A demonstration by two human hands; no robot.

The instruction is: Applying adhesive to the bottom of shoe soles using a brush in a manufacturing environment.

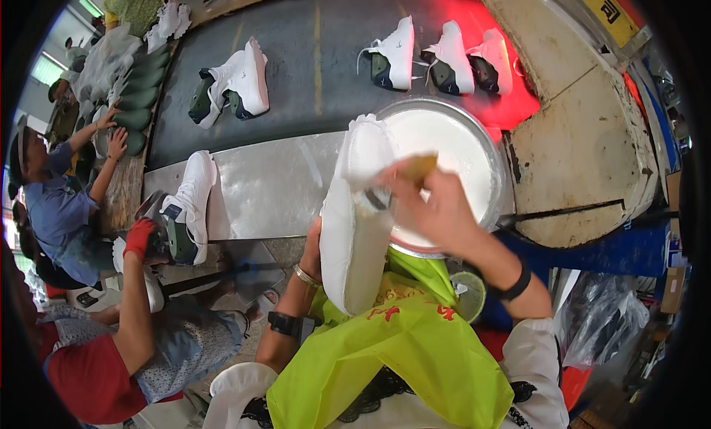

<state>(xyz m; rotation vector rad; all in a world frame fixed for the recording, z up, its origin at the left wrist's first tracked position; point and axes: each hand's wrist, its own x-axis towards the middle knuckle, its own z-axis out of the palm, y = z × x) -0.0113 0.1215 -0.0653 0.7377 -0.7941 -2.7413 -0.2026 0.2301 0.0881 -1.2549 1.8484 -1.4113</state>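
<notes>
My left hand [311, 253] is wrapped round the side of a white shoe [348, 266], holding it upright with its underside facing me. In my right hand [437, 210], blurred by motion, is a brush [421, 166] with a yellowish handle. Its dark band and bristle end touch or hover right over the shoe's underside; I cannot tell which. Just behind my right hand stands a round metal basin [506, 184] filled with white liquid [452, 144]. A yellow-green apron [392, 355] covers my lap.
Several white shoes with dark green linings [392, 55] lie on a dark conveyor belt [311, 73], lit red at right. Another shoe [194, 199] rests on the metal ledge [270, 184]. At left, a co-worker's red-gloved hand [138, 238] is close by. A worn cream machine housing [592, 147] stands right.
</notes>
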